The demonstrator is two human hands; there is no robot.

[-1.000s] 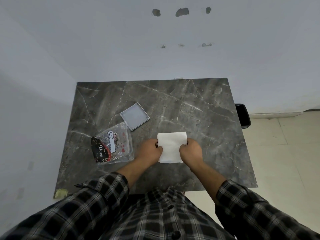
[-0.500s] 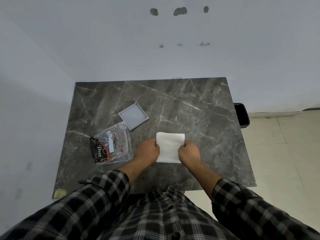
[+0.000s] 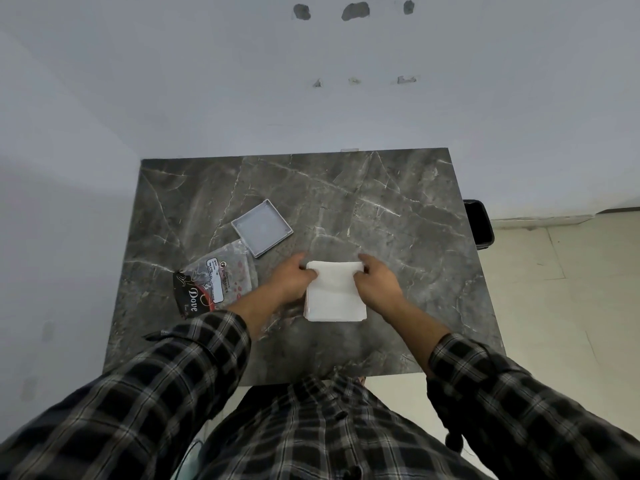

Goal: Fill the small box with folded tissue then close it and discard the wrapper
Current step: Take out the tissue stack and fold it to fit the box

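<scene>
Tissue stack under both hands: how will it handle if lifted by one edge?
Probably floppy: the tissue stack is thin folded sheets, and its far edge already bends where the left hand and right hand pinch it. Likely very light. Layers show at the left side, so they may slide apart.

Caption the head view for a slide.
Both hands, left hand and right hand, fold white tissue on grey marble table.
</scene>
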